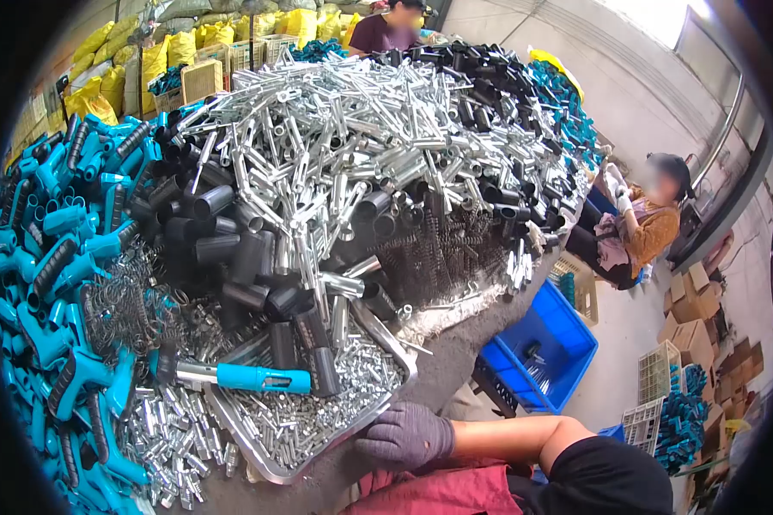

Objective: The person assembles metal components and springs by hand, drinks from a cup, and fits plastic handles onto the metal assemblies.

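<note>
My right hand (404, 436), in a dark grey glove, is at the table edge beside the near right corner of a metal tray (305, 468). Its fingers are curled, and their undersides are hidden, so anything inside them cannot be seen. Small silver metal pins (283, 427) fill the tray. Across its far left part lies a teal sleeve (266, 378) on a silver tube (196, 372), with a black end at the left. Black plastic tubes (322, 369) lean at the tray's far side. My left hand is out of view.
Silver tubes (343, 112) are heaped high mid-table; teal gun-shaped handles (69, 369) pile up at left, near loose springs (133, 300). A blue crate (567, 365) stands right of the table. One person (653, 223) sits at right, another (386, 33) is behind the heap.
</note>
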Motion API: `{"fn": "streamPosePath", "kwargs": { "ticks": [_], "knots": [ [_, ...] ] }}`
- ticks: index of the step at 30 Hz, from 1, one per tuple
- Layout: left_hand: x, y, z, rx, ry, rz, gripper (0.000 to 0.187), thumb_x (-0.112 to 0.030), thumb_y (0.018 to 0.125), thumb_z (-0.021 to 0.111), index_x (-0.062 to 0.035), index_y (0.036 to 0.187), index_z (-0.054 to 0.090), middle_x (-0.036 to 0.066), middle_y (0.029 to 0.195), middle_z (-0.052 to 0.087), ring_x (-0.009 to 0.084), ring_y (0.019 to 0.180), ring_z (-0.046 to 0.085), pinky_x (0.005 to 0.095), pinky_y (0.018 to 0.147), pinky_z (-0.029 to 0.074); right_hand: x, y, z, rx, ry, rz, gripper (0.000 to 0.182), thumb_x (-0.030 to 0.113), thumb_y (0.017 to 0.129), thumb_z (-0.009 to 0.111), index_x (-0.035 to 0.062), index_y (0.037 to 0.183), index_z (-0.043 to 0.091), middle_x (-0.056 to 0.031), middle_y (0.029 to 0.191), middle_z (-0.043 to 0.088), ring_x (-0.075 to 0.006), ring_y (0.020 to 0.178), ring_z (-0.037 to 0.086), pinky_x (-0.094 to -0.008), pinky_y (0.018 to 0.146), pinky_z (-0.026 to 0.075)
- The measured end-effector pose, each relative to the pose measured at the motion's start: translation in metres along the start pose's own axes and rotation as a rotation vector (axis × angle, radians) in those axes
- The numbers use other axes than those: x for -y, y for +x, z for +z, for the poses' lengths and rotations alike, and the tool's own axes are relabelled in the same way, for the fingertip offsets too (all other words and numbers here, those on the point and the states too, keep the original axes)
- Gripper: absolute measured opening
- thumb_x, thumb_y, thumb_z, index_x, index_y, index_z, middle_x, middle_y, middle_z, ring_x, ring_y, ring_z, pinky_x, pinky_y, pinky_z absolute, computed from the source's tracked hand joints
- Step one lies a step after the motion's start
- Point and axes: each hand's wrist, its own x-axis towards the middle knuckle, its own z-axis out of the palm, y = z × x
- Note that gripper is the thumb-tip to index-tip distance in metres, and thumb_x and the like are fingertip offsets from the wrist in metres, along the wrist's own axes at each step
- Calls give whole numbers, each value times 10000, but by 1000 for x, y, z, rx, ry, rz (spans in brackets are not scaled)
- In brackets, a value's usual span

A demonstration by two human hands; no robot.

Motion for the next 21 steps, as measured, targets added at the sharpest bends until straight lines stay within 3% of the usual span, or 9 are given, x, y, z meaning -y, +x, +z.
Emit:
{"fn": "streamPosePath", "kwargs": {
  "ticks": [8, 17, 20, 21],
  "knots": [
    [10, 23, 5, -18, 91, 19, 386, -213, 832, 634, -86, 1175, 508, 182, 1203, 499, 265, 1066, 530, 383, 871, 463, 0, -4, 5, 14, -31, 9, 350, 237, 758, 559, 59, 1058, 562, -78, 866, 580, -242, 764, 584, -358, 648, 472],
    [5, 24, -13, -80, 221, -1, 385, -223, 841, 635, -90, 1180, 508, 177, 1191, 509, 252, 1056, 536, 375, 862, 470, 4, -2, 2, -51, -38, 28, 262, 208, 737, 599, 65, 955, 572, -75, 780, 571, -250, 697, 593, -379, 593, 477],
    [-11, -31, -17, -148, 271, -93, 385, -226, 844, 635, -91, 1181, 508, 175, 1187, 512, 248, 1053, 538, 372, 860, 472, 5, 0, -1, -97, -52, 30, 254, 200, 713, 623, 87, 940, 608, -67, 758, 583, -247, 642, 580, -365, 545, 468],
    [-16, -66, -24, -177, 303, -153, 385, -228, 845, 635, -91, 1182, 508, 174, 1186, 513, 246, 1052, 539, 371, 859, 473, 4, 5, -6, -46, -30, 37, 221, 205, 715, 604, 94, 906, 607, -98, 728, 588, -285, 608, 591, -397, 506, 470]
  ]
}}
